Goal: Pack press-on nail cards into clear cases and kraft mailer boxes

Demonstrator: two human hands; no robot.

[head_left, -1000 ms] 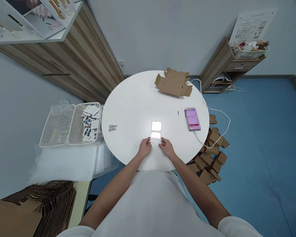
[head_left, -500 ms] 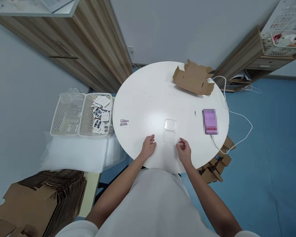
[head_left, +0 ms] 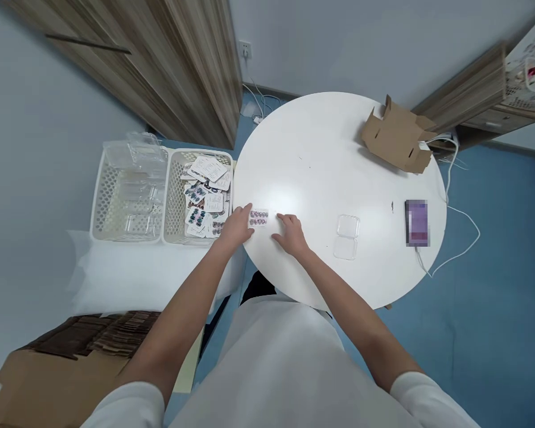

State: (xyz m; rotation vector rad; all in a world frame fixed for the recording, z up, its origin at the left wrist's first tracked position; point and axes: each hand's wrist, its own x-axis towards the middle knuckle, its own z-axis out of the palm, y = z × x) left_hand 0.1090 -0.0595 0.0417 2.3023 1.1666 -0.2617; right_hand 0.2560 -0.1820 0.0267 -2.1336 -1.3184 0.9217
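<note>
A: Position of the card point(head_left: 259, 218)?
B: Flat on the white table point(head_left: 321, 160), near its left edge. Left hand point(head_left: 238, 226) at the card's left side; whether it grips, I cannot tell.
A: Right hand point(head_left: 291, 235)?
B: Just right of the card, thumb and forefinger apart. Clear case point(head_left: 347, 238) lies opened further right.

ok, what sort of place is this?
Probably a small packing workroom: stacked flat cardboard, a white basket of cards, and an open clear plastic case on the white table.
</note>
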